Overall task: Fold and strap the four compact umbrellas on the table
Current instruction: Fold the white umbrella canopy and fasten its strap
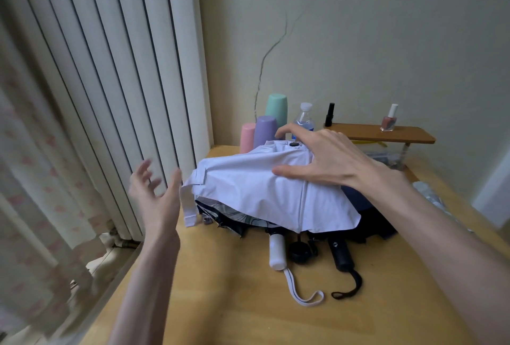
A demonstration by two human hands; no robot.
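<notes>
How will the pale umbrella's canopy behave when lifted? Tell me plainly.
Probably floppy: the pale canopy drapes in loose creases over the dark umbrellas, so it should sag under the right hand. Likely light, being thin fabric. The white handle, a smooth cylinder on the table, may roll or dangle when raised.

Loose white umbrella [262, 187] atop dark umbrellas [369, 220] — white handle [277, 251] and black handle [340, 255] side by side on the table [220, 303].
</notes>
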